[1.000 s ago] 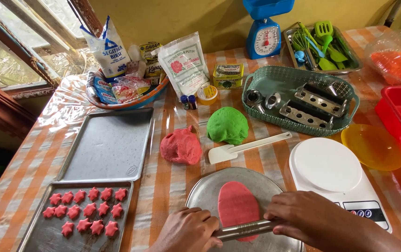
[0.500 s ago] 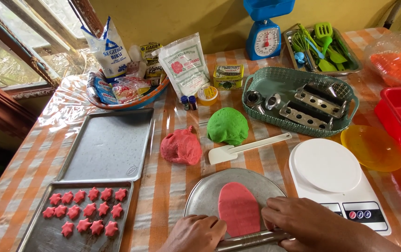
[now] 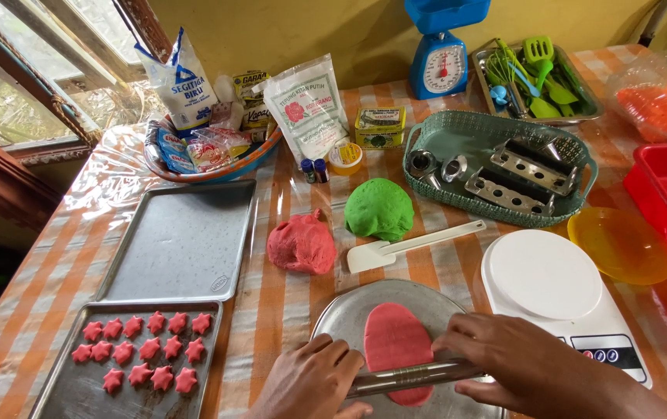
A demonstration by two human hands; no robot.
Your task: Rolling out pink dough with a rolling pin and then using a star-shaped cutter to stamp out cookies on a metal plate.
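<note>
A flattened oval of pink dough (image 3: 396,349) is shown lying on a round metal plate (image 3: 333,326) at the near edge of the table (image 3: 287,299). Across the near end of the oval a slim metal rolling pin (image 3: 415,376) is laid, roughly level and slightly raised toward the right. The left hand (image 3: 310,380) is pressed palm-down on the pin's left end, fingers extended and not curled around it; the right hand (image 3: 524,365) is likewise spread flat over the right end, its fingertips reaching toward the dough. Neither hand is closed in a grasp.

Just beyond the plate a ball of red dough (image 3: 301,244) and a ball of green dough (image 3: 380,209) are seen side by side, apart from each other, with a white spatula (image 3: 411,244) lying just in front of the green one. To the right of the plate a white digital scale (image 3: 543,275) is placed, and beyond it a yellow bowl (image 3: 621,244). To the left, a baking tray (image 3: 77,388) bearing rows of small red star shapes (image 3: 143,361) is set nearest, with a bare tray (image 3: 182,240) behind it. Farther back are found a teal basket (image 3: 496,128) of metal moulds, a bowl of packets (image 3: 209,147), a white flour bag (image 3: 306,105) and a blue kitchen scale (image 3: 442,58).
</note>
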